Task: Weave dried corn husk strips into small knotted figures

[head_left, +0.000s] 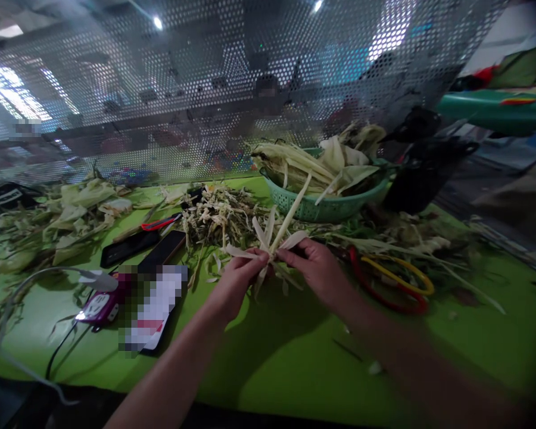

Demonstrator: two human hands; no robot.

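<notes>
Between my two hands is a star-shaped piece of pale corn husk strips [263,233], its petal-like ends fanning outward and one longer strip pointing up and away. My left hand [241,274] pinches it at the centre from the left. From the right, my right hand [315,265] grips the same piece, thumb and fingers near its middle. Both hands hold it just above the green tabletop [286,357]. The fingers partly cover its centre. Beside my right forearm lie scissors [402,280] with red and yellow handles.
Behind the hands stands a green basket [330,205] of dried husks. A heap of shredded husk [223,214] lies left of it. Further left are red-handled pliers [161,222], dark phones [129,247], and a purple power socket [100,304] with cables. A perforated metal screen [183,89] rises behind.
</notes>
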